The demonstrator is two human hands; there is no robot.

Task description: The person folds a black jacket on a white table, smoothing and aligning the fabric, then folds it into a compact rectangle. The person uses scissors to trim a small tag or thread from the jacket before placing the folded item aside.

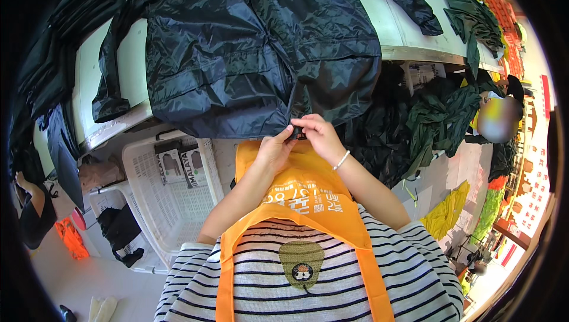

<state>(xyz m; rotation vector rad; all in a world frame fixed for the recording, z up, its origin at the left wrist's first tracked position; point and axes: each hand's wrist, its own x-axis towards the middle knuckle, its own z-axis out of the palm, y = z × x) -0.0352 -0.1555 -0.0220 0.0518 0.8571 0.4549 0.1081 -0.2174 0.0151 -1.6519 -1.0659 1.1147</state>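
A shiny black jacket (pixel 213 43) lies spread over the table, its sleeves out to both sides and its hem hanging over the near edge. At the bottom of its front opening my left hand (pixel 276 149) pinches the hem corner. My right hand (pixel 320 135), with a beaded bracelet on the wrist, closes its fingers on the same spot from the right. The two hands nearly touch. What lies right between the fingertips is small and partly hidden.
The pale table (pixel 409 20) has a metal front edge. Below it on the left stands a white plastic basket (pixel 172 203) with printed packets inside. Dark garments (pixel 379 126) are heaped at the right, folded black ones (pixel 65 37) at the far left. A co-worker's arm (pixel 34 194) shows at the left.
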